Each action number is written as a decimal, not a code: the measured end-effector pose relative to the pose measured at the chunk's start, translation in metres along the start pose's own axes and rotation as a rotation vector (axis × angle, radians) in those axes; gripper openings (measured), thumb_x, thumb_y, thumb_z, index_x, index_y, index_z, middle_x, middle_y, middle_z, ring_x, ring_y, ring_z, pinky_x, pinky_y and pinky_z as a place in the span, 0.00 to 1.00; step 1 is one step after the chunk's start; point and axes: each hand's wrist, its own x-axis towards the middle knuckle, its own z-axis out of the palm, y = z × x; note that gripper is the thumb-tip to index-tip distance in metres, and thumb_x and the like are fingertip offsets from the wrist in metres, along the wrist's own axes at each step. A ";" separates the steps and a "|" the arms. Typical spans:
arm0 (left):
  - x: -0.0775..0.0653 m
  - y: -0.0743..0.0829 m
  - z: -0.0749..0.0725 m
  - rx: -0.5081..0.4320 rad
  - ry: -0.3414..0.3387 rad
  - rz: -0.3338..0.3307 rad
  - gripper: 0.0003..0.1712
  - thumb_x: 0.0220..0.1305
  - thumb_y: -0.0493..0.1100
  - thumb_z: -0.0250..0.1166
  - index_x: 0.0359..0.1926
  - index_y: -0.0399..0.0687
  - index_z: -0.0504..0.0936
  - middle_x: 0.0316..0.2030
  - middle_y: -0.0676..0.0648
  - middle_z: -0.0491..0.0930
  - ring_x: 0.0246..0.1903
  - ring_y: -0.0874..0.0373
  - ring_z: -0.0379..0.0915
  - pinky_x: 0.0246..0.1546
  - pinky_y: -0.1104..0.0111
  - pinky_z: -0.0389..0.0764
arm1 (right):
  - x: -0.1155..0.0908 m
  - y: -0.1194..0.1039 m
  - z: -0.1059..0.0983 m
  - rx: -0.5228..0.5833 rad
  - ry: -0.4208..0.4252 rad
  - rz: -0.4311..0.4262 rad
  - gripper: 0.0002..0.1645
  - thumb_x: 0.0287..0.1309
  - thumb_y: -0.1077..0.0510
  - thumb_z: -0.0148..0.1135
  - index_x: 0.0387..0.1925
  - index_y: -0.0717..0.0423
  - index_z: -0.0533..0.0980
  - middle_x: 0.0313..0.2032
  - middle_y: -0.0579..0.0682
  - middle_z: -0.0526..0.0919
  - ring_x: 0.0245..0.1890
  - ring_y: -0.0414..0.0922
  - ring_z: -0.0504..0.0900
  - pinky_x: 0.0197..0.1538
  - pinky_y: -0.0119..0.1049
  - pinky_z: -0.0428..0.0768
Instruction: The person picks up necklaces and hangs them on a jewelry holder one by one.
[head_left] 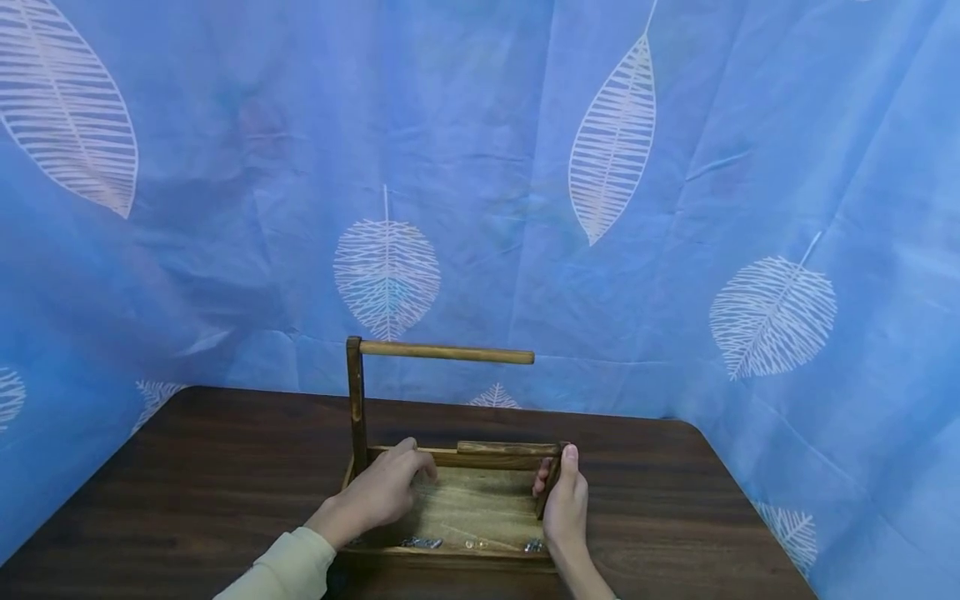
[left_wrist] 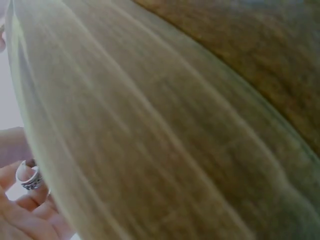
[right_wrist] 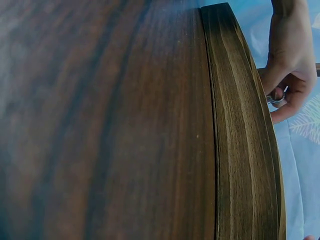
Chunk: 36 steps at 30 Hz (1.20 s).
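Observation:
A wooden tray stand (head_left: 450, 553) has a tall post (head_left: 356, 408) carrying a long dowel (head_left: 450, 352) on the left. On its right, a short post (head_left: 550, 490) bears a lower dowel (head_left: 510, 448). My right hand (head_left: 567, 504) grips the short post, thumb at its top. Over the tray's left part, my left hand (head_left: 382, 490) has its fingers curled downward. It pinches a silver ring (right_wrist: 276, 98), seen in the right wrist view; the ring (left_wrist: 28, 175) shows a patterned band in the left wrist view.
Along the tray's front edge lie small silver pieces (head_left: 422, 542), clear-looking bits (head_left: 476, 544) and another small cluster (head_left: 534, 546). The stand rests on a dark wooden table (head_left: 187, 483). Behind hangs a blue leaf-print curtain (head_left: 495, 208).

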 end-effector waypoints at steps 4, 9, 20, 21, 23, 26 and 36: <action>0.001 0.000 0.000 -0.021 0.066 0.001 0.22 0.59 0.18 0.58 0.45 0.43 0.85 0.36 0.49 0.73 0.30 0.62 0.67 0.29 0.68 0.75 | 0.000 -0.001 -0.001 0.000 -0.005 -0.008 0.43 0.80 0.37 0.29 0.28 0.67 0.74 0.19 0.54 0.73 0.19 0.47 0.75 0.28 0.35 0.77; 0.003 0.000 -0.002 -0.007 0.133 0.022 0.20 0.62 0.19 0.58 0.43 0.46 0.84 0.33 0.52 0.70 0.25 0.63 0.63 0.25 0.70 0.71 | 0.000 -0.001 -0.002 0.001 -0.010 -0.006 0.42 0.80 0.39 0.28 0.27 0.66 0.73 0.19 0.54 0.73 0.20 0.48 0.75 0.29 0.35 0.77; 0.004 0.003 -0.006 0.167 0.268 0.074 0.11 0.61 0.31 0.71 0.37 0.53 0.84 0.30 0.57 0.69 0.22 0.66 0.60 0.17 0.74 0.66 | 0.000 0.000 -0.001 -0.014 -0.020 -0.012 0.43 0.80 0.37 0.27 0.28 0.66 0.73 0.19 0.54 0.73 0.20 0.48 0.75 0.28 0.36 0.76; 0.004 0.003 -0.007 0.181 0.287 0.084 0.10 0.61 0.32 0.72 0.37 0.53 0.85 0.29 0.57 0.69 0.21 0.67 0.60 0.17 0.74 0.66 | 0.000 -0.001 -0.001 -0.013 -0.020 -0.012 0.43 0.80 0.37 0.28 0.29 0.67 0.73 0.19 0.54 0.73 0.20 0.48 0.75 0.28 0.36 0.77; 0.005 0.005 -0.008 0.205 0.316 0.102 0.10 0.60 0.34 0.74 0.36 0.54 0.84 0.29 0.57 0.69 0.21 0.67 0.60 0.16 0.74 0.66 | 0.000 -0.001 -0.001 -0.010 -0.018 -0.012 0.43 0.79 0.36 0.28 0.29 0.67 0.73 0.19 0.54 0.73 0.20 0.47 0.75 0.27 0.37 0.77; 0.006 0.007 -0.011 0.221 0.343 0.115 0.07 0.60 0.37 0.75 0.35 0.54 0.85 0.28 0.57 0.70 0.21 0.68 0.61 0.17 0.74 0.66 | 0.001 0.000 -0.001 -0.014 -0.019 -0.016 0.43 0.80 0.37 0.27 0.29 0.67 0.74 0.20 0.53 0.74 0.20 0.47 0.75 0.27 0.37 0.77; 0.007 0.012 -0.031 0.230 0.363 0.024 0.07 0.65 0.50 0.70 0.31 0.58 0.85 0.24 0.60 0.65 0.17 0.66 0.56 0.14 0.72 0.61 | 0.001 0.002 -0.001 -0.010 -0.011 0.008 0.41 0.81 0.40 0.28 0.30 0.66 0.75 0.20 0.53 0.74 0.21 0.47 0.77 0.28 0.35 0.77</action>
